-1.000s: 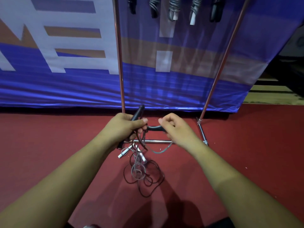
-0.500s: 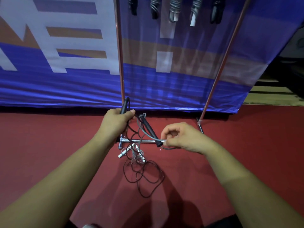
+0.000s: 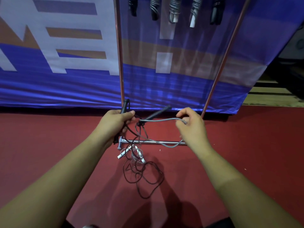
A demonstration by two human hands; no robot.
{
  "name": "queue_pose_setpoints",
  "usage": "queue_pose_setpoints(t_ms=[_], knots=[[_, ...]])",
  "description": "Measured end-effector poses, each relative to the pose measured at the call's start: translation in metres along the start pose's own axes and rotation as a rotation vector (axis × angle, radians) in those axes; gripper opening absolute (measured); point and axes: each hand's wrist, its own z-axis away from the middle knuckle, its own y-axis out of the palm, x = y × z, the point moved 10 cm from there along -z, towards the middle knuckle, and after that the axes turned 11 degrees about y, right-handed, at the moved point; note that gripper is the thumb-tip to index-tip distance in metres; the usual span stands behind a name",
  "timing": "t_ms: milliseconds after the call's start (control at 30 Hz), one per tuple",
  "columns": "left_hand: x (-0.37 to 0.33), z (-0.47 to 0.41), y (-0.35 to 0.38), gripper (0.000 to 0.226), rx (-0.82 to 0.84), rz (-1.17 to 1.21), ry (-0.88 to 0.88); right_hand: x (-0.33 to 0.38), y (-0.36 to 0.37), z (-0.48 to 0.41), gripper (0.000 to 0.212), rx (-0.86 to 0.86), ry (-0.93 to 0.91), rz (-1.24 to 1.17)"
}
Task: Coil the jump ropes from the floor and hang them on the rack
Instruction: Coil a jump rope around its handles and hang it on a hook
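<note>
Red floor (image 3: 49, 153) before a blue banner (image 3: 65, 89): our left hand (image 3: 113, 122) grips a black handle (image 3: 125, 106), our right hand (image 3: 190, 127) pinches the grey cord (image 3: 158, 120) stretched between them, while loose ropes (image 3: 141, 171) lie tangled below, by the base of the rack (image 3: 156, 142).

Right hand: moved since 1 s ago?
Yes. The right hand has shifted right, away from the left hand gripping a black handle, toward the rack's right upright; it now pinches the gray cord.
</note>
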Motion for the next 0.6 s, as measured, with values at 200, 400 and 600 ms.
queue_pose_setpoints(t_ms=[200, 400, 600], knots=[[-0.01, -0.004, -0.015, 0.024, -0.105, -0.032, 0.092, -0.008, 0.067, 0.047, 0.019, 0.881, 0.123, 0.111], [-0.017, 0.0, 0.002, 0.025, 0.062, -0.1, 0.115, -0.002, 0.066, 0.036, 0.017, 0.789, 0.186, -0.157], [-0.013, -0.011, -0.062, 0.029, -0.269, -0.297, 0.078, -0.029, 0.025, -0.001, 0.031, 0.376, 0.18, 0.103]])
